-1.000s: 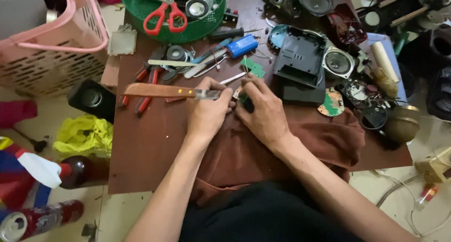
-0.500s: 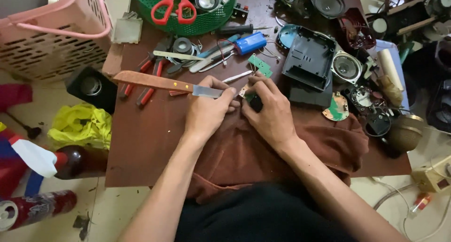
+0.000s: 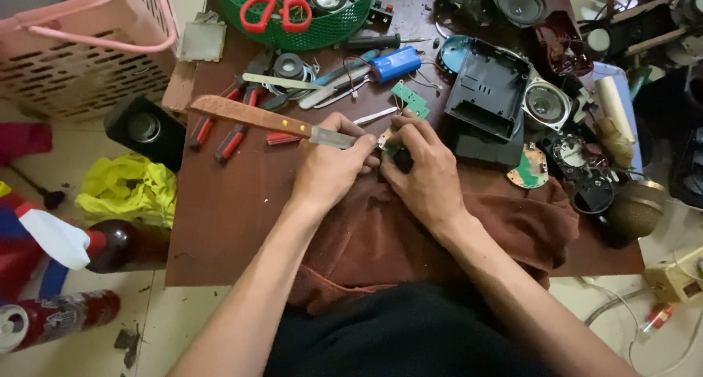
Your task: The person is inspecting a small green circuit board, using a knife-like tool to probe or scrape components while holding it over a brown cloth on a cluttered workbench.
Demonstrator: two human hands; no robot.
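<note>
While the left hand point(image 3: 331, 173) grips a wooden-handled knife point(image 3: 272, 121) | right hand point(image 3: 425, 173) pinches a small part point(image 3: 390, 144) on the brown cloth point(image 3: 512, 227) | looks like prying | needs a steady, gentle tip

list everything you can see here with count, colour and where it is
knife: 1, wooden handle, blade under the left fingers
small part: 1, dark, pinched by both hands
cloth: 1, brown, near table edge
scissors: 1, red handles, in green basket
pliers: 2, red grips, left of knife
blue cylinder: 1, table centre
black housing: 1, right of hands
loose speakers: several, grey, top right
pink basket: 1, top left
yellow bag: 1, on floor
left hand: on knife blade
right hand: on small part
</note>
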